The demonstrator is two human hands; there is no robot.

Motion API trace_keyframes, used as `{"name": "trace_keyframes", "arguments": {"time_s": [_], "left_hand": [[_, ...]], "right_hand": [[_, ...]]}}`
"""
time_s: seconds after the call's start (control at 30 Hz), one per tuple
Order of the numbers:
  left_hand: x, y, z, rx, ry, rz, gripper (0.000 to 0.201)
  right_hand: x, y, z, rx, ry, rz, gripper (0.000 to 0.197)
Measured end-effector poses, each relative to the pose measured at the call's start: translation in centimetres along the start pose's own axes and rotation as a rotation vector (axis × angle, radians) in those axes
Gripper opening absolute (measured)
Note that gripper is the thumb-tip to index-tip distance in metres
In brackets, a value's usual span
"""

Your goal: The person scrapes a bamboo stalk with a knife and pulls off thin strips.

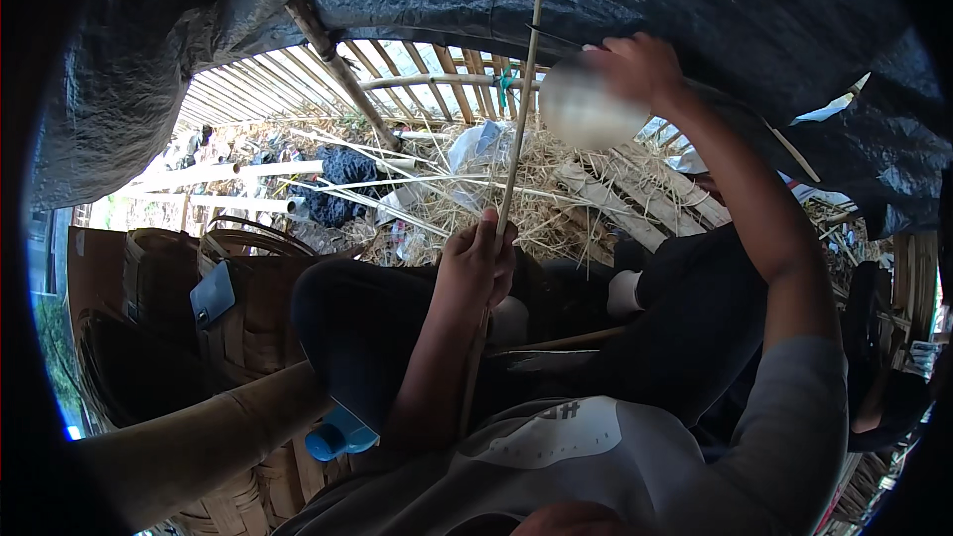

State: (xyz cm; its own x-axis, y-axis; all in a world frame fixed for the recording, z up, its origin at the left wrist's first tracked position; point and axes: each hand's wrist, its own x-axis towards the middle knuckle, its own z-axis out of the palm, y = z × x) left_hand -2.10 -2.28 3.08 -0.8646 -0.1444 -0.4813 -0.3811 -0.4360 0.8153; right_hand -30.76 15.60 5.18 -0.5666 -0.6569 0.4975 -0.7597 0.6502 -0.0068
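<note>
My left hand (476, 263) is closed around a long, thin bamboo strip (518, 139), thumb pressed along it. The strip stands nearly upright, leaning slightly right at its top, and its lower end runs down past my left forearm. My right hand (635, 69) is raised at the upper right, fingers closed and partly blurred. From it a thin dark blade (558, 38), seemingly a knife, points left and meets the strip near its top end. Most of the knife's handle is hidden in my fingers. Below that hand a pale round patch is too blurred to make out.
Dry straw and shavings (566, 208) cover the ground ahead, with loose bamboo strips and a dark blue mesh bundle (347, 179). A thick bamboo pole (208, 432) lies at lower left near woven baskets (149, 337) and a blue-capped bottle (338, 437). Black sheeting (695, 0) hangs overhead.
</note>
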Motion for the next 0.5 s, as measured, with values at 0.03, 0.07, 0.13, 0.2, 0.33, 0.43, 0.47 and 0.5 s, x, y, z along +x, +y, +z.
{"name": "trace_keyframes", "arguments": {"time_s": [0.03, 0.07, 0.13, 0.2, 0.33, 0.43, 0.47, 0.5], "left_hand": [[-0.1, 0.1, 0.2, 0.022, 0.001, 0.002, 0.04], [-0.2, 0.2, 0.5, 0.046, 0.004, 0.003, 0.04], [-0.8, 0.7, 0.8, 0.103, 0.002, 0.002, 0.045], [-1.1, 0.9, 1.1, 0.147, 0.021, 0.002, 0.048], [-0.6, -0.3, 0.6, 0.166, 0.05, 0.083, 0.049], [0.0, -1.4, -0.3, 0.16, 0.061, 0.159, 0.05], [0.0, -1.2, -0.1, 0.158, 0.068, 0.176, 0.05], [-0.3, -1.0, 0.3, 0.163, 0.087, 0.166, 0.05]], "right_hand": [[0.0, 0.3, -0.5, 0.007, 0.024, -0.006, 0.046], [0.1, 0.1, -1.3, 0.016, 0.049, -0.012, 0.045], [0.3, -2.8, -2.5, 0.041, -0.005, 0.01, 0.045], [-0.4, -5.9, -4.2, 0.163, -0.049, -0.085, 0.04], [-1.8, -7.8, -3.3, 0.193, -0.042, -0.33, 0.039], [-1.6, -8.1, -2.0, 0.219, -0.108, -0.245, 0.042], [-1.5, -8.1, -1.8, 0.218, -0.15, -0.18, 0.043], [-1.5, -8.0, -1.5, 0.194, -0.081, -0.188, 0.042]]}}
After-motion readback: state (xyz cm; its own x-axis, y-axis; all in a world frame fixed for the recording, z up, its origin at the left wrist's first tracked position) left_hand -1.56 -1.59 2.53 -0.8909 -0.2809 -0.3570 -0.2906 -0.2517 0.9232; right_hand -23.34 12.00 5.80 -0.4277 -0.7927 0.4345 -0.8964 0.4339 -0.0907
